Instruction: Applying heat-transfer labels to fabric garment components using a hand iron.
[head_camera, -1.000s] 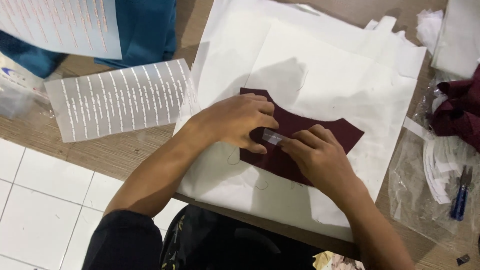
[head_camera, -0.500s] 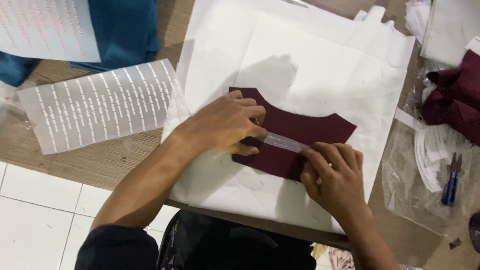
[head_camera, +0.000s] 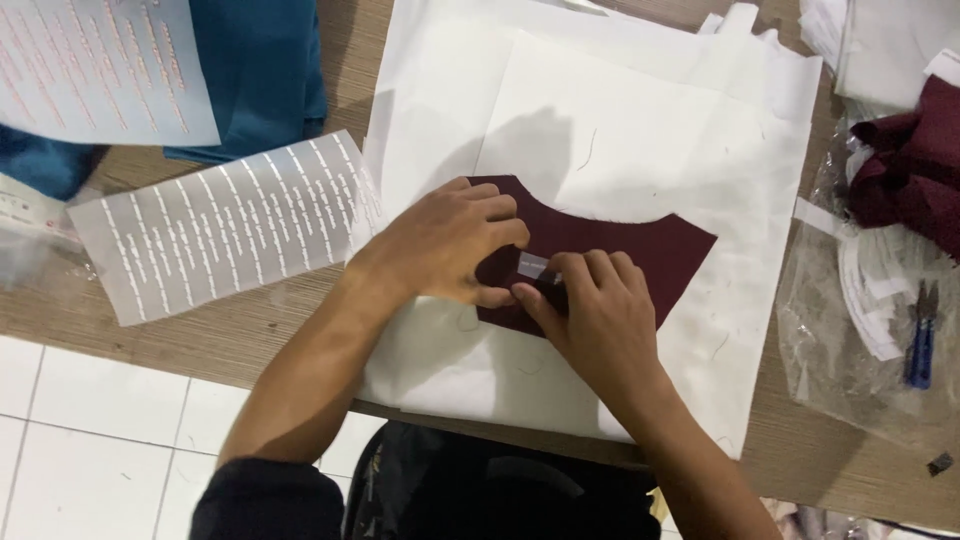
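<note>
Wooden desk (head_camera: 200, 330) carries white cloth (head_camera: 640, 130) w/ maroon fabric piece (head_camera: 660, 250) at centre. Left hand (head_camera: 445, 245) & right hand (head_camera: 595, 315) both on it, fingers pinching small clear label strip (head_camera: 532, 266) flat to fabric. Printed transfer sheet (head_camera: 220, 225) lies left; blue snips (head_camera: 920, 335) well apart, right

Wooden table (head_camera: 250, 335) seen from above, grain running left to right, white tiled floor (head_camera: 90, 440) at near left, even light overhead
</note>
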